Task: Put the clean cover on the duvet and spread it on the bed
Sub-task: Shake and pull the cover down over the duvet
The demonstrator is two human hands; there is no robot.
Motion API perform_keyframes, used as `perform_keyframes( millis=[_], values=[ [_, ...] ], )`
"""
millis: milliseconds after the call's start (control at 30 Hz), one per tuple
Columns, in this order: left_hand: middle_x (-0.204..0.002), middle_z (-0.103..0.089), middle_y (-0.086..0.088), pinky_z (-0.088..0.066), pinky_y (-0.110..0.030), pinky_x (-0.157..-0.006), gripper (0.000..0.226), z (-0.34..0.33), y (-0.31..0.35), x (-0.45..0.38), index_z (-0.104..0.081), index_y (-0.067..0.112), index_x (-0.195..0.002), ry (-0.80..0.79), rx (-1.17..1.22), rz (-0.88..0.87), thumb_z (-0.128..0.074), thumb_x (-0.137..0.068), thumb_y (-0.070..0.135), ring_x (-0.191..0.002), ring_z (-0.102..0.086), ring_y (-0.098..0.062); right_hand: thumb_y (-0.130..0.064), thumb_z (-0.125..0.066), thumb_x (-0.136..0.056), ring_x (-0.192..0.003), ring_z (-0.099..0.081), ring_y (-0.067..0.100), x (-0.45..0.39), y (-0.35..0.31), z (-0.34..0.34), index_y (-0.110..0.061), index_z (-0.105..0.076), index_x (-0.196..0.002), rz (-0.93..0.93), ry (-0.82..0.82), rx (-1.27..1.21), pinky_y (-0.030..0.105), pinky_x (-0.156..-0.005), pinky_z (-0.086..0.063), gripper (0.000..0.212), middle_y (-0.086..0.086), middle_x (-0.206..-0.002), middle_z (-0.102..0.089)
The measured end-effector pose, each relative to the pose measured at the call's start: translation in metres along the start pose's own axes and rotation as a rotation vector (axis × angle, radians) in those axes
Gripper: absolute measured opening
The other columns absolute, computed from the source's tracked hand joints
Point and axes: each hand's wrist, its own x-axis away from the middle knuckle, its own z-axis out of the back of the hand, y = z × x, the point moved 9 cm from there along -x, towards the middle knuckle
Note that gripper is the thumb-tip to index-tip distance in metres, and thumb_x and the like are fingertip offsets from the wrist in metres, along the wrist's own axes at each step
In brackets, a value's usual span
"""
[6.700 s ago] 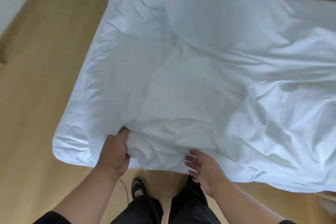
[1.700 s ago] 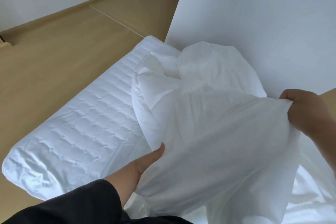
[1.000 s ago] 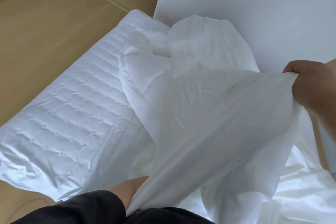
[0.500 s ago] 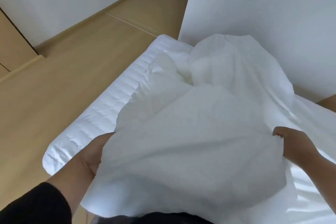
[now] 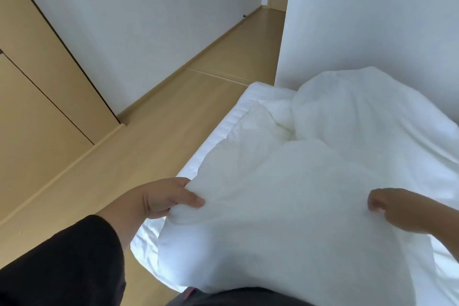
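White duvet [image 5: 310, 181], bulky and creased, heaped across the right and lower centre of the frame, lying on the bed [image 5: 206, 149] with its near end lifted toward the camera. Impossible to tell whether the cover is already on it: only white cloth visible, one layer not separable from another. Rounded hump of the same bedding at the upper right, against the white wall [image 5: 372, 20] behind the bed. Left hand [image 5: 161, 199] at lower centre-left, closed on the near left edge of the duvet, thumb on top and pointing right, fingers curled under a bunched fold. Right hand [image 5: 402, 208] at the lower right, fingers curled down into the cloth, seemingly gripping the near right edge, though the fingertips are blurred and partly sunk in the fabric. Black sleeve [image 5: 62, 263] over the left forearm, filling the lower left corner. Strip of quilted white mattress showing along the left edge of the bed, just beside the duvet. Light wooden floor [image 5: 124, 156] running from lower left to upper centre. Pale wooden wardrobe doors [image 5: 32, 82] at the far left; another white wall at upper left and a doorway in the top centre distance.
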Motion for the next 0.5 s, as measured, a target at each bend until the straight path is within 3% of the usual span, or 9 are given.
perform_keyframes(
  millis=[133, 233, 300, 367, 433, 500],
  values=[
    [-0.128, -0.067, -0.02, -0.052, -0.043, -0.099, 0.051, 0.006, 0.007, -0.001, -0.071, 0.002, -0.12, -0.051, 0.026, -0.056, -0.082, -0.077, 0.027, -0.116, -0.065, -0.036, -0.029, -0.068, -0.09, -0.114, -0.048, -0.007, 0.036, -0.178, 0.031, -0.045, -0.048, -0.132, 0.436, 0.2, -0.217, 0.016, -0.097, -0.035, 0.05, -0.033, -0.129, -0.042],
    [-0.115, -0.074, -0.011, -0.054, -0.034, -0.09, 0.045, 0.014, 0.011, -0.003, -0.078, 0.012, -0.109, -0.089, 0.015, -0.072, -0.085, -0.074, 0.039, -0.105, -0.07, -0.026, -0.054, -0.069, -0.086, -0.127, -0.039, -0.01, 0.047, -0.314, 0.026, -0.048, -0.035, -0.147, 0.686, 0.072, -0.339, 0.01, -0.105, -0.03, 0.07, -0.038, -0.143, -0.034],
    [-0.111, -0.076, -0.004, -0.054, -0.029, -0.089, 0.041, 0.024, 0.006, -0.003, -0.08, 0.02, -0.105, -0.092, 0.008, -0.064, -0.078, -0.076, 0.049, -0.104, -0.071, -0.019, -0.054, -0.072, -0.085, -0.121, -0.048, 0.0, 0.033, -0.365, 0.014, -0.045, -0.04, -0.141, 0.659, -0.037, -0.302, 0.018, -0.099, -0.038, 0.066, -0.027, -0.136, -0.048],
    [-0.12, -0.073, -0.004, -0.051, -0.033, -0.098, 0.05, 0.047, -0.008, -0.004, -0.078, 0.021, -0.112, -0.031, 0.059, -0.033, -0.07, -0.077, 0.056, -0.113, -0.069, -0.02, -0.051, -0.071, -0.088, -0.102, -0.055, 0.011, 0.019, -0.384, 0.018, -0.039, -0.052, -0.126, 0.595, -0.037, -0.154, 0.029, -0.088, -0.044, 0.044, -0.018, -0.112, -0.059],
    [-0.122, -0.072, -0.004, -0.049, -0.035, -0.102, 0.054, 0.069, -0.024, -0.006, -0.073, 0.016, -0.119, 0.015, 0.144, -0.007, -0.068, -0.079, 0.052, -0.115, -0.068, -0.022, -0.049, -0.064, -0.094, -0.09, -0.057, 0.012, 0.018, -0.394, 0.031, -0.029, -0.061, -0.106, 0.589, 0.0, -0.041, 0.035, -0.084, -0.048, 0.024, -0.013, -0.096, -0.065],
    [-0.112, -0.073, -0.003, -0.048, -0.036, -0.095, 0.047, 0.083, -0.033, -0.009, -0.072, 0.01, -0.111, 0.02, 0.152, -0.014, -0.065, -0.079, 0.044, -0.105, -0.067, -0.03, -0.046, -0.059, -0.098, -0.085, -0.059, 0.009, 0.027, -0.41, 0.052, -0.026, -0.066, -0.098, 0.649, 0.063, 0.013, 0.035, -0.082, -0.05, 0.02, -0.007, -0.09, -0.067]
  ],
)
